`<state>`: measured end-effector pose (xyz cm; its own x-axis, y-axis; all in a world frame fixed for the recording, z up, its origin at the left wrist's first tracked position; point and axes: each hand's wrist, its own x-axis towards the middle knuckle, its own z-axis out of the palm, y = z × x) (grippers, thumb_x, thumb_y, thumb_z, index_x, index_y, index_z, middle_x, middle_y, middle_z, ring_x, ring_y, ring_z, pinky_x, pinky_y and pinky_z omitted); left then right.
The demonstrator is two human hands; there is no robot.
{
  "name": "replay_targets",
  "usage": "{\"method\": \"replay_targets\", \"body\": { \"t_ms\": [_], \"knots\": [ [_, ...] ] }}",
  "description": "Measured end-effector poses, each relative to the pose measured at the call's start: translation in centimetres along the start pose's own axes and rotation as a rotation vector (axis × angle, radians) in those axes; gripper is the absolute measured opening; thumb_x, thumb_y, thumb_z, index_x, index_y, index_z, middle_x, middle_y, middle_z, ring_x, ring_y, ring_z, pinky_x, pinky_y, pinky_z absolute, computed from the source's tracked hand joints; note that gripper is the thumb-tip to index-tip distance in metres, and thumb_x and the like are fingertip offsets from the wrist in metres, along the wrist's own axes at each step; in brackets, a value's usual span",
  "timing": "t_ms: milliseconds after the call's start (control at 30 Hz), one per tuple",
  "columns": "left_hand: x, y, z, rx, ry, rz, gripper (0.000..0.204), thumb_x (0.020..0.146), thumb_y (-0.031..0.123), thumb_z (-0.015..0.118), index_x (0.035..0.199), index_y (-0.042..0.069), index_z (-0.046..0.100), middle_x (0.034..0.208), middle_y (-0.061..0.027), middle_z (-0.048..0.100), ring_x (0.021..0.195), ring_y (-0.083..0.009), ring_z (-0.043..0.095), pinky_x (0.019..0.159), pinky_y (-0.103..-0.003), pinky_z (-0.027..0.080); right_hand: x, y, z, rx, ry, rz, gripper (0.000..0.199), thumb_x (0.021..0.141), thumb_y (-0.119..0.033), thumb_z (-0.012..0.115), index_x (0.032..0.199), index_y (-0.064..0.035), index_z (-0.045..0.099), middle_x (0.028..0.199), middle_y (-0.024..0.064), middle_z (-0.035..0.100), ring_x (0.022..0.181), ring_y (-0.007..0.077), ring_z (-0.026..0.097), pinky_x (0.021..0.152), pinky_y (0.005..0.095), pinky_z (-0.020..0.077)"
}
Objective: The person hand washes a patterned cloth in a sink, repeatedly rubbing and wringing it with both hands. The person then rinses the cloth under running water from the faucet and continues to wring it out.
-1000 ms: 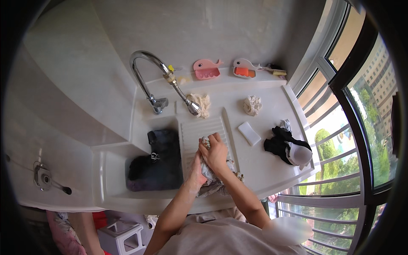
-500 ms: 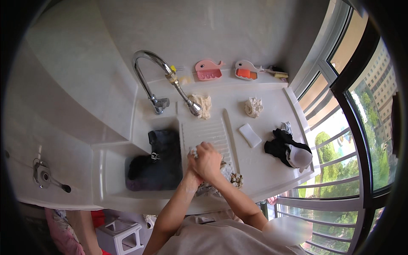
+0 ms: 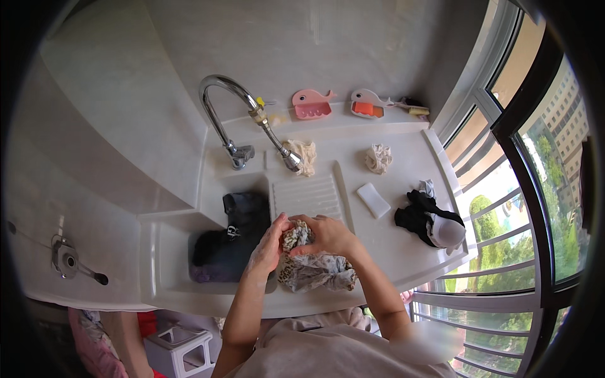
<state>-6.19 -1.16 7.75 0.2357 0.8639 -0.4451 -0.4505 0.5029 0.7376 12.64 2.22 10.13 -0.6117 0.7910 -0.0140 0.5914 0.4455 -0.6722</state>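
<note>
Scrubbing away: both hands, left hand (image 3: 268, 244) and right hand (image 3: 324, 234), are clamped around one spotted cloth (image 3: 309, 264), bunched between them on the ribbed washboard (image 3: 309, 196), its loose end trailing back toward the person. Just left of the hands, dark laundry (image 3: 230, 236) soaks in the basin. Farther out: one soap bar (image 3: 373, 200), two crumpled rags, two whale-shaped holders.
</note>
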Motion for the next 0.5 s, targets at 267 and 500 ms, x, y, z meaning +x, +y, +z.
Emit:
{"method": "replay_targets", "body": {
  "t_ms": [267,500],
  "knots": [
    [0.7,-4.8,-3.4,1.110,0.009,0.070,0.054,0.079,0.024,0.079,0.125,0.006,0.058,0.113,-0.0057,0.064,0.098,-0.0136,0.059,0.089,-0.029,0.046,-1.6,-1.0,-3.8,0.826,0.180,0.131,0.027,0.080,-0.020,0.074,0.097,0.0006,0.068,0.084,0.0063,0.068,0.077,0.0114,0.061,0.071,0.0289,0.0489],
    [0.6,-6.0,-0.8,-0.290,-0.100,0.275,0.061,0.084,0.023,0.075,0.135,0.004,0.047,0.126,-0.0081,0.058,0.119,-0.0207,0.055,0.099,-0.038,0.046,2.0,7.2,0.5,0.393,0.683,0.144,0.029,0.083,-0.020,0.069,0.102,0.0018,0.065,0.123,0.0200,0.058,0.096,0.0269,0.063,0.084,0.0347,0.0500]
  ]
}}
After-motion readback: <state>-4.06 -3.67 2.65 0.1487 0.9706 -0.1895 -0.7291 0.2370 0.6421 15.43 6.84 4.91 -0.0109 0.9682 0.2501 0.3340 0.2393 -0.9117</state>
